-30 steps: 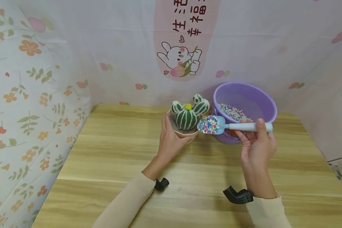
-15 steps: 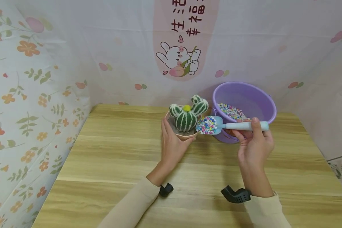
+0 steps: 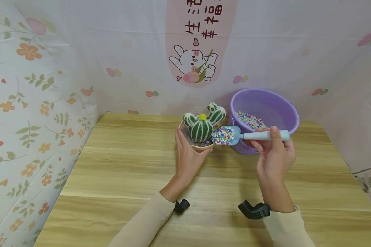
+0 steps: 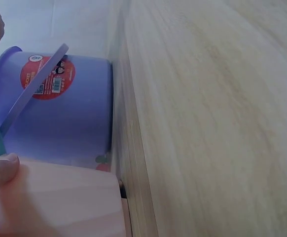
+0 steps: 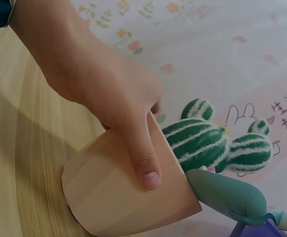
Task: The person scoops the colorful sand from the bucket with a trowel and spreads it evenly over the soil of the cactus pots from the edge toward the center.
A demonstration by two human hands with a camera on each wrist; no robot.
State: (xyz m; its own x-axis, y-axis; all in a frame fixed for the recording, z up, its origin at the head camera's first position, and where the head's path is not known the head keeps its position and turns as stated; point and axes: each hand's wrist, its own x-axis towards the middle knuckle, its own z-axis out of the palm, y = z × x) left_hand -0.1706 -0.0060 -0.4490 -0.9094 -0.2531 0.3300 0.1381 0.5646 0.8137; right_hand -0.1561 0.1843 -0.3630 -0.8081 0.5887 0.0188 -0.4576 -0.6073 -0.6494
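A knitted green cactus [image 3: 201, 130] with white stripes and a yellow tuft stands in a pale peach pot [image 5: 119, 187] on the table. My left hand [image 3: 188, 156] grips the pot from its near left side, thumb along the outer wall. My right hand [image 3: 275, 157] holds a light blue scoop [image 3: 236, 136] by its handle, nearly level. Coloured beads [image 3: 224, 135] are heaped in its bowl, and its tip overlaps the pot's right rim. Some coloured beads show inside the pot beside that tip. From the right wrist view the scoop's underside is seen right at the rim.
A purple bucket [image 3: 281, 106] with more coloured beads [image 3: 250, 120] inside stands just right of the pot, its handle [image 4: 32, 89] hanging across its side. Behind the wooden table [image 3: 117, 164] hangs a printed cloth [image 3: 126, 51]; floral cloth covers the left side.
The scoop has shifted slightly left onto the pot's rim, and beads now show inside the pot near its tip. My left forearm has moved a little to the right, still gripping the pot.
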